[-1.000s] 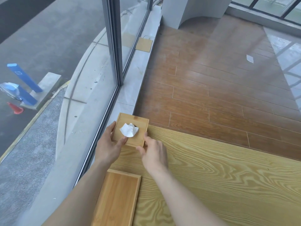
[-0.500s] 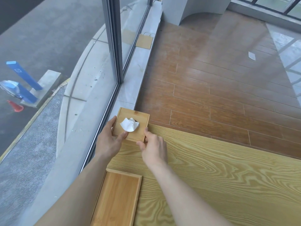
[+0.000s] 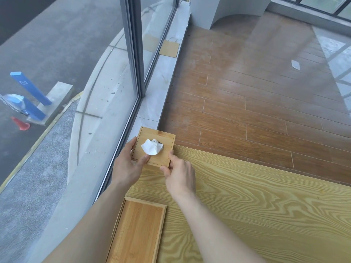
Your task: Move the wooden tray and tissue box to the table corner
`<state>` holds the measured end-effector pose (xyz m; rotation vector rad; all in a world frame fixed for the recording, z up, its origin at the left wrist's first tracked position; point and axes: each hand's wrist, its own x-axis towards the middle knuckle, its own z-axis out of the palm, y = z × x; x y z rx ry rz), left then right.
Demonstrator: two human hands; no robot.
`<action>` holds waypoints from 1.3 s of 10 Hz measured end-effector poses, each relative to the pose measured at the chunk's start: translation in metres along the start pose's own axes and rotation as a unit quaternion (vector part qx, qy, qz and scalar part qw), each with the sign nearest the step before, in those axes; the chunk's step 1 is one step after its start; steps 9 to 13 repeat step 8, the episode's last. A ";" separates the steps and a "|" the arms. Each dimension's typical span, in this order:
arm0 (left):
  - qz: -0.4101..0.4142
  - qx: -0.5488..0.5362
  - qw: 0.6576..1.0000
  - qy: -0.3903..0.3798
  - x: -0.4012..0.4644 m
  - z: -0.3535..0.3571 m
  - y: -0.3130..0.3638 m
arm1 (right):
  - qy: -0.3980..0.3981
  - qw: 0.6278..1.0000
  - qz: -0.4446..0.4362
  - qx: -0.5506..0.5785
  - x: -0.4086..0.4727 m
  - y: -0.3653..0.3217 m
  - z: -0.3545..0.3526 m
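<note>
At the far left corner of the pale, strongly grained wooden table (image 3: 247,196), a square light-wood tissue box (image 3: 154,148) sat with its far side just over the table's far edge. A crumpled white tissue (image 3: 151,147) stuck up from the opening in the box's top. Nearer along the table's left edge lay a shallow rectangular wooden tray (image 3: 137,232) with a low raised rim, nothing in it, well apart from the box.

Both bare forearms reached forward from the near edge, the left one passing over the tray's left side. The left hand (image 3: 128,164) clasped the box's left near corner, thumb pressed on the top surface and fingers wrapped along the left side. The right hand (image 3: 179,176) was curled against the box's right near corner, its fingertips (image 3: 171,153) touching the right side, thumb on the near face, fingers narrowly spread in a grip on the box.
</note>
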<state>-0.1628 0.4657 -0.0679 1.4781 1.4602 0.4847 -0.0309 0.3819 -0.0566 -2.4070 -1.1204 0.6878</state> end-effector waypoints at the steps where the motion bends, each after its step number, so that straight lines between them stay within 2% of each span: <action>1: 0.002 -0.003 1.000 0.000 0.000 0.000 -0.002 | 0.003 1.000 -0.003 -0.003 -0.001 0.000 0.000; 4: 0.017 0.003 1.000 -0.011 0.002 0.001 -0.003 | -0.004 0.999 -0.029 -0.027 -0.004 0.003 -0.006; 5: 0.028 0.048 0.998 -0.014 0.004 -0.001 -0.003 | -0.029 0.998 -0.041 -0.049 -0.008 0.006 -0.016; 6: 0.032 0.173 0.984 0.006 0.002 -0.004 -0.001 | -0.087 0.992 -0.028 -0.090 -0.010 0.012 -0.027; 7: 0.058 0.294 0.952 0.065 -0.001 -0.006 0.001 | -0.107 0.983 -0.029 -0.146 -0.013 0.023 -0.043; 8: 0.090 0.350 0.927 0.100 -0.007 -0.006 0.003 | -0.107 0.975 -0.030 -0.194 -0.018 0.037 -0.058; 13: 0.090 0.350 0.927 0.100 -0.007 -0.006 0.003 | -0.107 0.975 -0.030 -0.194 -0.018 0.037 -0.058</action>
